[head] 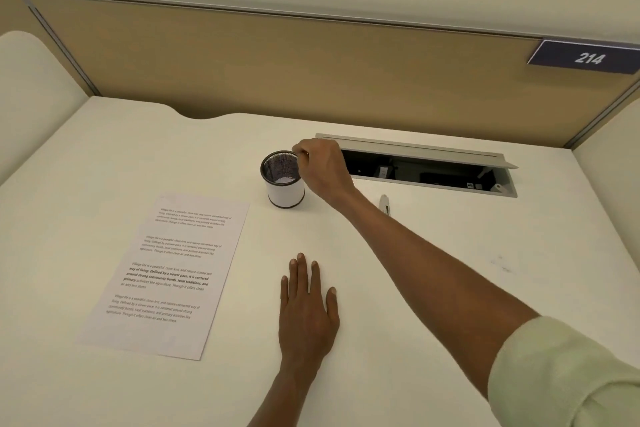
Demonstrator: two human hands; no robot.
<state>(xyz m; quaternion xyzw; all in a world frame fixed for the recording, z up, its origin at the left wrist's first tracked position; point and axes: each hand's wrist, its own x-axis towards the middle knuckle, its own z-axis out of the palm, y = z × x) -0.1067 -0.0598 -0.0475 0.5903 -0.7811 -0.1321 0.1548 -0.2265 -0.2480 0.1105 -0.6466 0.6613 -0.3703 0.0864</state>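
A round mesh pen cup [283, 180] with a white lining stands upright on the white desk [433, 270], and it looks empty. My right hand [322, 168] reaches across to it, fingers curled, pinching the cup's far right rim. My left hand [307, 305] lies flat on the desk, palm down, fingers straight, holding nothing. A printed sheet of paper [169, 274] with several paragraphs of text lies to the left of my left hand.
An open cable hatch [426, 166] with its lid raised is set in the desk behind my right arm. A small white object [385, 204], perhaps a pen, lies just in front of it. Tan partition panels [277, 62] enclose the desk; a sign reads 214 [588, 58].
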